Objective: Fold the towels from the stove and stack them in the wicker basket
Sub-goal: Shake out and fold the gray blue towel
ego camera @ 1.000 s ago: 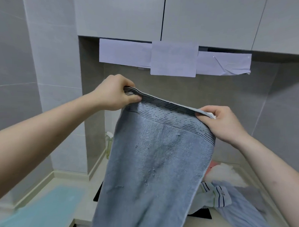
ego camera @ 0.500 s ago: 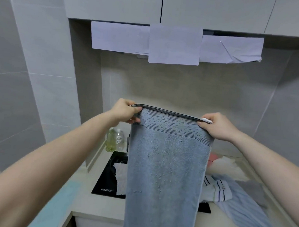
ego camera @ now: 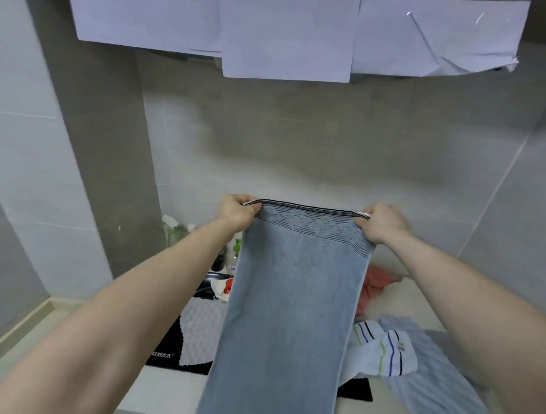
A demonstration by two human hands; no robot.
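The blue-grey towel (ego camera: 289, 307) hangs full length in front of you, held up by its banded top edge above the stove (ego camera: 165, 352), with its lower end running out of view at the bottom. The hanging panel looks doubled along its length, though that cannot be confirmed from here. The wicker basket is not in view.

Step in hand, by my judgement: squaring the towel before the next fold. Keep the top edge taut and level, match the corners before bringing them together, and let the length hang free of the pile below so it does not snag.

Your left hand (ego camera: 238, 213) pinches the left top corner, fingers curled tight over the band. Your right hand (ego camera: 382, 222) pinches the right top corner in the same way. Both hands are closed on cloth and hold nothing else.

On the surface (ego camera: 163, 393) around the stove lie more pieces: a white textured cloth (ego camera: 200, 332) on the black glass, a white striped towel (ego camera: 381, 352), a pale blue striped cloth (ego camera: 439, 380) and a red cloth (ego camera: 376, 286). Bottles (ego camera: 173, 232) stand at the back left corner. Paper sheets (ego camera: 288, 32) hang overhead.
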